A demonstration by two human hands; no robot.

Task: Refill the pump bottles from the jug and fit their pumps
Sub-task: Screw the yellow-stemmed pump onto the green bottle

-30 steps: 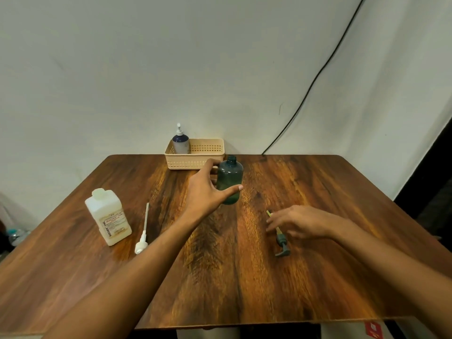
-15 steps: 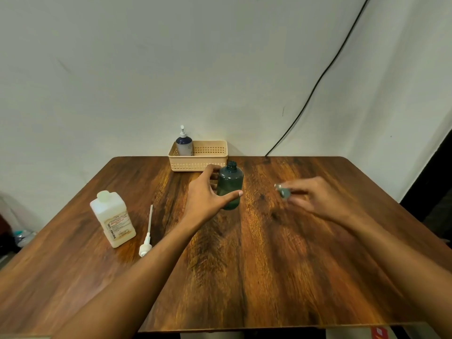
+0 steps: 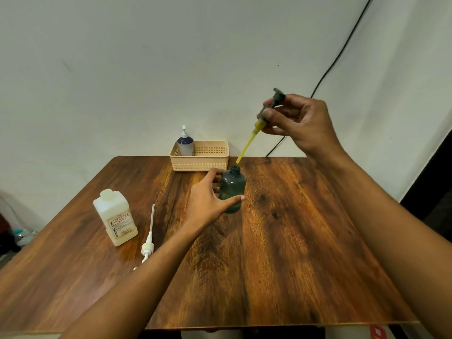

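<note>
Two bottles point(image 3: 231, 190), two pumps point(image 3: 268, 111), one jug point(image 3: 115, 220), left hand point(image 3: 208, 199) gripping bottle, right hand point(image 3: 297, 123) pinching pump

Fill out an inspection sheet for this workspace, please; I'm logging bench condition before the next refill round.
Surface: wooden table, bare grain, no spill visible.
Job's things: green bottle upright, neck open; green pump with yellow dip tube held tilted above the neck, not yet in; white jug upright, capped; white pump lying on the table beside it.
Clutter: beige basket at the far edge, holding a blue pump bottle, pump fitted.
Grippers: left hand grips the green bottle; right hand pinches the green pump.
Cables: black cable runs down the wall.
Surroundings: plain white wall.
</note>
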